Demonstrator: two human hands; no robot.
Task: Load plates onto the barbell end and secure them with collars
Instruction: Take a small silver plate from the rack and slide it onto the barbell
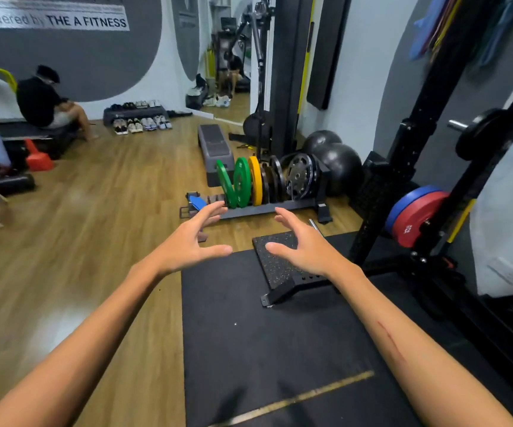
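A floor rack [267, 210] ahead holds upright plates: two green plates [233, 182], a yellow plate [255, 180], several thin dark ones and a grey steel plate [300, 176]. My left hand [192, 240] and my right hand [300, 246] reach forward side by side, fingers spread, empty, short of the rack. At the far right a barbell end [457, 124] sticks out of the squat rack with a black plate [480, 134] on it. A red plate [418, 218] and a blue plate [403, 201] hang on the rack's storage peg. I see no collars.
A black squat rack upright [403, 167] stands at right, its speckled foot pad [276, 260] on the black mat [273, 349]. A grey step platform [216, 149] and black exercise balls [340, 164] lie behind the plates. A person sits on a bench [44, 100] far left.
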